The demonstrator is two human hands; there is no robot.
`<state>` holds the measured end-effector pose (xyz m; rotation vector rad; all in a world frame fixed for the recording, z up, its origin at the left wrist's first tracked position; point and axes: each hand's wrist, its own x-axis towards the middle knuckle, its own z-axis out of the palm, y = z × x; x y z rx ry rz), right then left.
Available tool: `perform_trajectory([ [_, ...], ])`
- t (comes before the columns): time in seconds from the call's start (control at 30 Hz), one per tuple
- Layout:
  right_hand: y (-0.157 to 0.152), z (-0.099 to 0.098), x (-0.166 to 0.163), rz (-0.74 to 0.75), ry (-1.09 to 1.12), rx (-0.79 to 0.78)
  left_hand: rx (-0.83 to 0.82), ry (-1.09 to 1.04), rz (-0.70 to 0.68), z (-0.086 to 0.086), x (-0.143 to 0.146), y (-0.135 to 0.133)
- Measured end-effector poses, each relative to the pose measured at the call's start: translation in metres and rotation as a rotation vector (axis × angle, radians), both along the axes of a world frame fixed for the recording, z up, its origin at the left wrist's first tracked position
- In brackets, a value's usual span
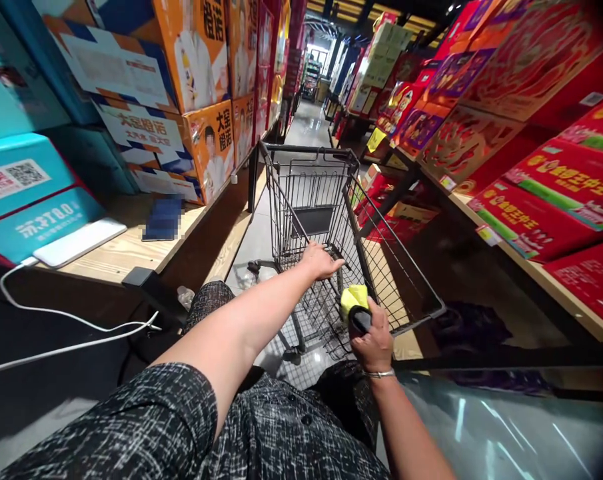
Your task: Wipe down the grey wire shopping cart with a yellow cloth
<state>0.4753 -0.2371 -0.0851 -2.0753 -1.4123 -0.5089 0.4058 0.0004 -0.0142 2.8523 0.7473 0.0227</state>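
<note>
A black wire shopping cart (pixel 314 220) stands in front of me in the aisle, with no goods visible in its basket. My left hand (pixel 324 262) reaches across to the cart's near left rim, its fingers curled there and the thumb pointing right. Closed around a bright yellow cloth (pixel 354 297), my right hand (pixel 374 339) is near the cart's near edge. A dark rounded piece (pixel 361 319) shows between the cloth and that hand; whether it belongs to the cart I cannot tell.
Wooden shelves flank the aisle. Orange boxes (pixel 208 143) and a blue box (pixel 41 193) stand left, beside a white power bank (pixel 80 243) with a cable and a dark blue flat item (pixel 162 219). Red gift boxes (pixel 526 220) line the right shelf. A glossy surface (pixel 501 427) lies lower right.
</note>
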Motion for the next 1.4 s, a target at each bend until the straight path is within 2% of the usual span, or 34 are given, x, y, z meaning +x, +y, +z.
perform_trajectory([
  [0.17, -0.035, -0.006, 0.077, -0.108, 0.033, 0.032, -0.085, 0.056, -0.108, 0.004, 0.035, -0.032],
  [0.43, -0.089, -0.006, 0.202, -0.331, 0.143, 0.011, -0.024, 0.012, -0.315, 0.009, 0.065, -0.107],
  [0.57, -0.102, 0.000, 0.252, -0.373, 0.160, -0.063, -0.066, -0.050, -0.442, 0.019, 0.061, -0.125],
  [0.63, -0.105, 0.004, 0.270, -0.396, 0.142, -0.055, -0.058, -0.098, -0.484, 0.030, 0.047, -0.119],
  [0.7, -0.101, 0.009, 0.278, -0.421, 0.107, -0.022, 0.014, -0.083, -0.448, 0.044, 0.023, -0.103],
  [0.77, -0.088, 0.014, 0.275, -0.412, 0.083, 0.001, 0.083, -0.063, -0.376, 0.061, -0.010, -0.080],
  [0.83, -0.065, 0.022, 0.256, -0.361, 0.095, 0.005, 0.181, -0.070, -0.276, 0.077, -0.051, -0.056],
  [0.93, -0.016, 0.037, 0.203, -0.234, 0.156, 0.062, 0.319, -0.128, -0.100, 0.093, -0.109, -0.034],
  [1.0, 0.017, 0.049, 0.160, -0.099, 0.206, 0.133, 0.332, -0.170, -0.024, 0.097, -0.135, -0.032],
  [1.1, 0.055, 0.066, 0.103, 0.152, 0.283, 0.173, 0.205, -0.156, -0.110, 0.100, -0.149, -0.042],
  [1.17, 0.069, 0.076, 0.073, 0.254, 0.345, 0.178, 0.101, -0.163, -0.137, 0.102, -0.148, -0.047],
  [1.3, 0.084, 0.093, 0.027, 0.326, 0.539, 0.201, 0.003, -0.280, -0.074, 0.106, -0.142, -0.040],
  [1.4, 0.096, 0.100, -0.002, 0.438, 0.722, 0.140, -0.065, -0.353, 0.008, 0.107, -0.142, -0.023],
])
